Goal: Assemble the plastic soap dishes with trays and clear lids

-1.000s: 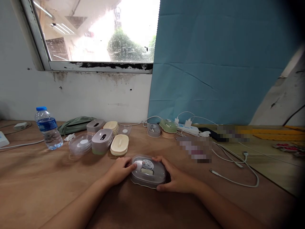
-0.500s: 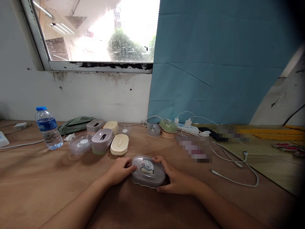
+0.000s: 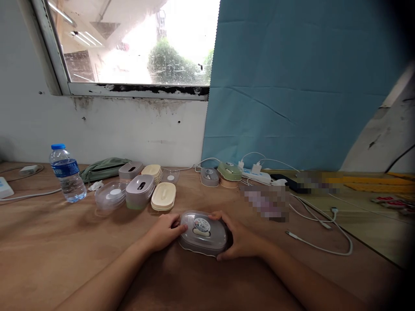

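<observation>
A grey oval plastic box [image 3: 207, 242] with a clear domed lid [image 3: 215, 229] rests on the table in front of me. On its lid is a round printed sticker [image 3: 202, 224], with a pale oval piece showing below it. My left hand [image 3: 165, 231] grips the box's left end, thumb on the lid's edge. Around the right end curls my right hand [image 3: 238, 239], its fingers at the back corner and its thumb low at the front. Fingers behind the left side are partly hidden.
Behind my left hand stand cream lids [image 3: 164, 196], a lilac-topped box [image 3: 140, 192], clear lids [image 3: 110, 195] and a water bottle [image 3: 68, 175]. Farther back are a small grey box [image 3: 209, 177] and a green-lidded box [image 3: 229, 171]. White cables [image 3: 319, 248] lie to the right.
The view has shifted very slightly. Both hands stay on the grey box, and my right thumb sits a little farther right along its front edge.
</observation>
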`<state>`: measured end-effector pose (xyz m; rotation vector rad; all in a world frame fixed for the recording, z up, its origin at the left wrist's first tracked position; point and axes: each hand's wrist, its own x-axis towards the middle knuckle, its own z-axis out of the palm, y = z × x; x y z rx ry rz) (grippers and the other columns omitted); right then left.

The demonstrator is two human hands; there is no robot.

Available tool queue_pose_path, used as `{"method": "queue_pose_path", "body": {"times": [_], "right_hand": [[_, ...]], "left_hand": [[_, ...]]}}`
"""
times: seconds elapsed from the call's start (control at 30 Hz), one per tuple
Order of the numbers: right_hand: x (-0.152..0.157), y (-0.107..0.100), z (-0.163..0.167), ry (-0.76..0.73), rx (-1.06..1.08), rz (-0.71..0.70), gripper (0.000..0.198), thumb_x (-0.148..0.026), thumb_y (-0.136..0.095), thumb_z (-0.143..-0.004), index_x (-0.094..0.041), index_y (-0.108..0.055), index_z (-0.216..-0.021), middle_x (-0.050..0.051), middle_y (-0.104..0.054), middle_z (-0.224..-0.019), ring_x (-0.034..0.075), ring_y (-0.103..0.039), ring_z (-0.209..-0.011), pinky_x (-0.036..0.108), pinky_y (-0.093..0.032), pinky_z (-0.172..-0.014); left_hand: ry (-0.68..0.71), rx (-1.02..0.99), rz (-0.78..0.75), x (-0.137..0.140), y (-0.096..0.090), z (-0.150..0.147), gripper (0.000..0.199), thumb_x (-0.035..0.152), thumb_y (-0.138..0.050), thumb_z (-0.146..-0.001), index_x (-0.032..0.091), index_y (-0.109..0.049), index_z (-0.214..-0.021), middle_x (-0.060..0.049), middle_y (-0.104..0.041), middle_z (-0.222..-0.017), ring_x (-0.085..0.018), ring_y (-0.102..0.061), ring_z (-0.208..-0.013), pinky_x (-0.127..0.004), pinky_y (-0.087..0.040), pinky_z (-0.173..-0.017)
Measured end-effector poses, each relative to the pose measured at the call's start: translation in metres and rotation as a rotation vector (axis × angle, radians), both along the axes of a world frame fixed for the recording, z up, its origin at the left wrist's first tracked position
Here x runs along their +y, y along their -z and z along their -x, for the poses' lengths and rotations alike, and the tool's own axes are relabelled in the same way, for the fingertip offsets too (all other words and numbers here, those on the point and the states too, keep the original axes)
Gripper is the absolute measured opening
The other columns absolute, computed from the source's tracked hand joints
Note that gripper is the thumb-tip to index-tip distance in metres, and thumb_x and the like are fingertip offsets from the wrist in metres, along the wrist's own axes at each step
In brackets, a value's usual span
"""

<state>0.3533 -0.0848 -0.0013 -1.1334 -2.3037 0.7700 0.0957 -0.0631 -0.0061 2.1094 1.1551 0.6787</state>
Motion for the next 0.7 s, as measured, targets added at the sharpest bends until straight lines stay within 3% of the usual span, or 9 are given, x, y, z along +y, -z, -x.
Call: {"method": "queue_pose_path", "body": {"times": [0.13, 0.27, 0.47, 0.7], "right_hand": [[0.017, 0.014, -0.004, 0.019, 0.109, -0.079, 0.08, -0.031, -0.079, -0.038, -0.021, -0.04, -0.107, 0.007, -0.048, -0.113, 0.026, -0.047, -0.105, 0.038, -0.037, -0.091], [0.043, 0.023, -0.005, 0.162, 0.303, -0.173, 0.073, -0.035, -0.076, -0.045, -0.019, -0.038, -0.106, 0.01, -0.05, -0.114, 0.026, -0.049, -0.107, 0.039, -0.038, -0.09], [0.099, 0.015, 0.009, 0.605, 0.31, -0.574, 0.066, -0.043, -0.068, -0.057, -0.021, -0.036, -0.11, 0.009, -0.046, -0.117, 0.027, -0.044, -0.111, 0.045, -0.035, -0.094], [0.161, 0.009, 0.021, 0.769, 0.22, -0.73, 0.063, -0.04, -0.061, -0.064, -0.012, -0.036, -0.115, 0.017, -0.041, -0.117, 0.031, -0.03, -0.117, 0.046, -0.025, -0.098]], "left_hand": [[-0.06, -0.376, 0.184, 0.007, 0.005, -0.001, 0.039, 0.052, -0.034, -0.078, 0.018, -0.038, -0.06, 0.005, -0.039, -0.055, -0.01, -0.037, -0.052, -0.022, -0.031, -0.053], [-0.186, -0.72, 0.408, 0.02, 0.006, 0.001, 0.039, 0.058, -0.034, -0.071, 0.019, -0.032, -0.061, 0.007, -0.033, -0.047, -0.008, -0.033, -0.039, -0.021, -0.03, -0.045], [-0.24, -0.785, 0.425, 0.028, 0.008, 0.003, 0.037, 0.056, -0.039, -0.065, 0.02, -0.03, -0.062, 0.009, -0.031, -0.046, -0.007, -0.031, -0.036, -0.019, -0.028, -0.04], [-0.228, -0.801, 0.397, 0.029, 0.012, 0.001, 0.032, 0.052, -0.038, -0.066, 0.02, -0.032, -0.065, 0.009, -0.033, -0.045, -0.006, -0.032, -0.036, -0.018, -0.027, -0.039]]}}
